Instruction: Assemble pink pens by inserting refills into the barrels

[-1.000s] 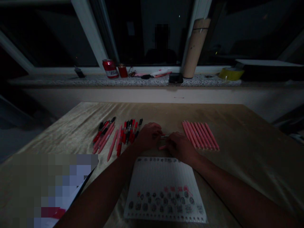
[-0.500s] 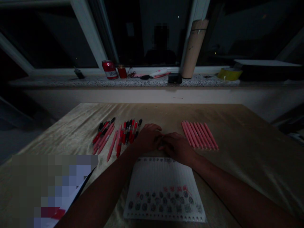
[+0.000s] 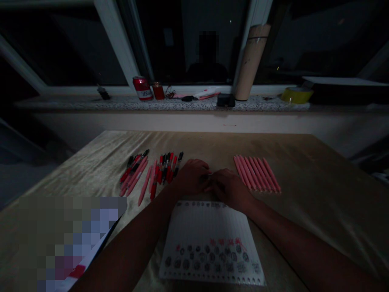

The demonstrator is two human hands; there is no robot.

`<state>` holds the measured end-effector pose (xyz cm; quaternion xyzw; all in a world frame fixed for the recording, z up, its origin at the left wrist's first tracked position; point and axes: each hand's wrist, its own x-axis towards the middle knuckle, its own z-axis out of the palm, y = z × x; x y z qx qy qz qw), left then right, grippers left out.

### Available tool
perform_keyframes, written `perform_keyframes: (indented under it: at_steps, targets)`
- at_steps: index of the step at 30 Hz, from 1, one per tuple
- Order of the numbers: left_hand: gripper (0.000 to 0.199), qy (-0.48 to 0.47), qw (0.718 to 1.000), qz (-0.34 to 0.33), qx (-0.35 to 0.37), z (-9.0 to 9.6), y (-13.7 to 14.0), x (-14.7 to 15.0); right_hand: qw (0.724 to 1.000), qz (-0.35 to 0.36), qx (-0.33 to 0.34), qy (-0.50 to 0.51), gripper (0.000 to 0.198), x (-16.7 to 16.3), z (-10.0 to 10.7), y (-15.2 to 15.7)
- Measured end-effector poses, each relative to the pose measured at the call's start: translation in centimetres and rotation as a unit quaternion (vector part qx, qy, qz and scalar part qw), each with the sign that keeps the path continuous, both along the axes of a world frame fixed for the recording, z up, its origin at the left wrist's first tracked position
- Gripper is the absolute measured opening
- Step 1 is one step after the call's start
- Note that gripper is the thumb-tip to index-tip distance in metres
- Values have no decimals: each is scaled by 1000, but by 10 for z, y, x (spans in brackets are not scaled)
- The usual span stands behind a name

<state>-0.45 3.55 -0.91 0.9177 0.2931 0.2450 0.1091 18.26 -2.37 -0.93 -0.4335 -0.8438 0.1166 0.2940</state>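
Note:
My left hand [image 3: 191, 177] and my right hand [image 3: 230, 188] meet just beyond the top edge of a lined notebook sheet [image 3: 202, 225]. The fingers of both are curled and pressed together around something small; dim light and the fingers themselves hide what it is. Black and red doodles cover the sheet's lower part. Beside my left hand lie red and black pens [image 3: 164, 168] together with pink pens [image 3: 144, 186]. A second bunch of mixed pens [image 3: 133, 172] is farther left. To the right of my right hand, several pink pens [image 3: 257, 173] form a neat row.
On the granite windowsill [image 3: 188, 106] behind the table stand a red can [image 3: 142, 89], a red jar [image 3: 158, 91], a black box [image 3: 225, 100], a tall tan cylinder [image 3: 253, 63] and a roll of yellow tape [image 3: 297, 95]. A partly blurred-out object is at the table's left front.
Both hands stay together in nearly the same place, with slight finger movement between them. The whole view has shifted a little. The pens and sheet lie as before.

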Motion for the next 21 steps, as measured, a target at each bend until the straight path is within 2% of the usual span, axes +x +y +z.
perform_keyframes:
  at_steps: [8, 11, 15, 21]
  targets:
    - [20, 25, 1000, -7, 5, -3, 4, 2, 1000, -13, -19, -17, 22, 1, 1, 0]
    - [19, 35, 999, 8, 37, 1, 2, 5, 999, -17, -23, -16, 22, 1, 1, 0]
    - [21, 122, 987, 46, 94, 10, -4, 9, 999, -33, -26, -24, 21, 1, 0, 0]
    - [22, 196, 976, 26, 97, 15, -7, 11, 997, -55, -17, -41, 23, 2, -3, 1]
